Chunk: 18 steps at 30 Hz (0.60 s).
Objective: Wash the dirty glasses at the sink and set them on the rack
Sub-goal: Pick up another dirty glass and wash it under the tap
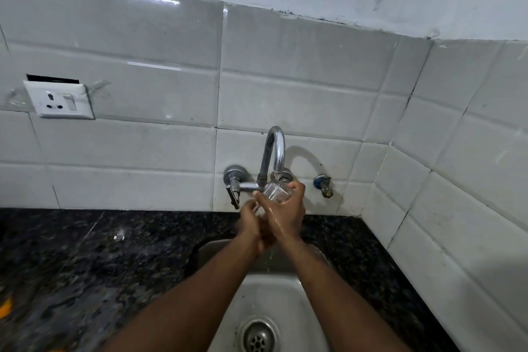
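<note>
Head view. Grips a clear glass (273, 194) in the right hand (288, 216), fingers and thumb curled round its sides, skin shining wet. Holds it up right under the mouth of the chrome tap (275, 151), over the back part of the steel sink (271, 300). Has the left hand (251, 218) against the glass's lower left side, just beside and partly under the right hand. Too blurred there to tell whether clamped on the glass or only touching it. Lets a thin trickle of water (270, 261) drop from beneath the hands into the basin, with the drain (258, 337) near the bottom edge of the view.

Behind the hands, on the white tiled wall (143, 151): a lever handle (233, 187) at the tap's left and a small valve (323, 184) with a blue collar to its right, apart from the tap. Further up and to the left, a white socket (58, 100) with a switch. Round the sink, a black speckled stone worktop (85, 251). At its far left edge, something orange (5, 306), too blurred to name.
</note>
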Available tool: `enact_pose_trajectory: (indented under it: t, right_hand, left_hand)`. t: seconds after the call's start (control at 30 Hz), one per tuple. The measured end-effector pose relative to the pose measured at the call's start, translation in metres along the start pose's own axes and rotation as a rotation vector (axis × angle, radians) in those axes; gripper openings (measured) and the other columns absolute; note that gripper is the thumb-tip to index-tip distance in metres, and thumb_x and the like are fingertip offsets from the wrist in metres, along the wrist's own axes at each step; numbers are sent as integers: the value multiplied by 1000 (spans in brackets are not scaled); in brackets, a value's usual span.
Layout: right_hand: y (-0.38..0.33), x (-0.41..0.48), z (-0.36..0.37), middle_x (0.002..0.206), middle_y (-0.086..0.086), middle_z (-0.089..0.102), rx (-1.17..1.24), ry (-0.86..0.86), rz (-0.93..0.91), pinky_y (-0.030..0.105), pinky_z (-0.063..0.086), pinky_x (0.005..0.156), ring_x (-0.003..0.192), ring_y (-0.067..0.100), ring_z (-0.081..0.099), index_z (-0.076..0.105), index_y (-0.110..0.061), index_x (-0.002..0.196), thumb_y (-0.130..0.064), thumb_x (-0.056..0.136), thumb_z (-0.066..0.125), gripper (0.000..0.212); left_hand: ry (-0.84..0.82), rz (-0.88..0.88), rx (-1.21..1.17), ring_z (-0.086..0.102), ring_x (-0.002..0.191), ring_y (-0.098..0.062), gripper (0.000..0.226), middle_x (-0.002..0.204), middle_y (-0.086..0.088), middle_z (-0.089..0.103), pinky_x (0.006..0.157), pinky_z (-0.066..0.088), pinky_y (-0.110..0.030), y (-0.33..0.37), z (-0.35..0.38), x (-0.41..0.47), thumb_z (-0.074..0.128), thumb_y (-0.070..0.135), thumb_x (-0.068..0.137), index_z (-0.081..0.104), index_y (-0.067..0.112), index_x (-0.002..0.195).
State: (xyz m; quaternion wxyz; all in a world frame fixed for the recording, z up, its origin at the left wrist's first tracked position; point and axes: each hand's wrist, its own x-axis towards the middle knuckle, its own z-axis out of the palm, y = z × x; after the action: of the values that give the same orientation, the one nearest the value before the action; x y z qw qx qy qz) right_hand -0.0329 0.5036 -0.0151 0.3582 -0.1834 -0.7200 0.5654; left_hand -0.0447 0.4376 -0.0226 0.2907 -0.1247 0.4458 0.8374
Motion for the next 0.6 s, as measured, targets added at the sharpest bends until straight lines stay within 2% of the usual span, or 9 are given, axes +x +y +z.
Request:
enact_pose_trajectory:
  t: [0.07, 0.13, 0.2, 0.27, 0.33, 0.37, 0.43, 0.5, 0.6]
  right_hand:
    - [0, 3, -4, 102, -1, 63, 42, 4, 70, 7, 47, 56, 79, 5, 63, 49, -18, 111, -24, 66, 89, 61]
    - [3, 8, -10, 105, 1, 62, 110, -53, 240, 22, 54, 63, 85, 14, 65, 48, -19, 113, -30, 72, 83, 55]
    - [7, 17, -14, 105, 5, 65, 46, -127, 363, 32, 55, 67, 86, 19, 66, 52, -20, 113, -37, 82, 71, 40]
    - [9, 23, -16, 99, 7, 71, -85, -198, 368, 36, 58, 71, 79, 18, 68, 64, -19, 104, -43, 91, 58, 28]
    - [9, 23, -20, 91, 2, 70, -232, -285, 214, 33, 58, 69, 77, 13, 67, 67, -18, 99, -47, 97, 50, 34]
    - [11, 23, -23, 91, -1, 69, -317, -330, 44, 31, 56, 70, 79, 11, 66, 66, -18, 101, -49, 98, 46, 37]
    - [15, 24, -33, 110, 1, 66, -514, -467, -337, 29, 52, 83, 96, 11, 62, 61, -18, 117, -54, 97, 42, 46]
    - [17, 29, -41, 135, 4, 54, -796, -629, -570, 34, 46, 98, 117, 16, 53, 43, -20, 141, -61, 89, 51, 67]
    - [13, 28, -39, 141, 8, 50, -1122, -616, -703, 41, 46, 102, 123, 25, 51, 27, -18, 149, -47, 77, 72, 91]
  left_hand:
    - [246, 263, 293, 70, 85, -28, 41, 94, -16, 75, 79, 58, -40, 7, 0, 8, 54, 44, 94, 72, 8, 91]
    - [361, 592, 635, 65, 85, -22, 36, 98, -9, 72, 73, 51, -32, 12, -6, 9, 54, 39, 97, 71, 7, 102]
    - [268, 836, 869, 60, 87, -13, 30, 101, 0, 66, 70, 44, -23, 16, -12, 5, 54, 34, 99, 67, 10, 113]
    - [181, 995, 1023, 60, 86, -9, 24, 100, 2, 68, 70, 43, -17, 18, -18, 9, 53, 30, 100, 68, 14, 109]
    - [202, 1000, 1037, 62, 79, -11, 24, 90, 1, 68, 69, 49, -24, 23, -18, 14, 48, 28, 101, 69, 15, 102]
    - [239, 937, 1031, 61, 72, -11, 27, 82, 0, 66, 63, 49, -27, 28, -17, 17, 46, 28, 102, 69, 12, 98]
    - [323, 826, 1079, 56, 64, -12, 34, 73, -1, 62, 54, 41, -26, 37, -13, 20, 43, 28, 102, 67, 7, 90]
    - [349, 769, 1148, 61, 70, -19, 36, 81, -7, 67, 60, 46, -28, 44, -10, 22, 43, 34, 100, 67, 10, 89]
    - [374, 713, 1197, 64, 78, -22, 39, 96, -11, 69, 68, 50, -31, 45, -4, 24, 42, 40, 98, 69, 11, 96]
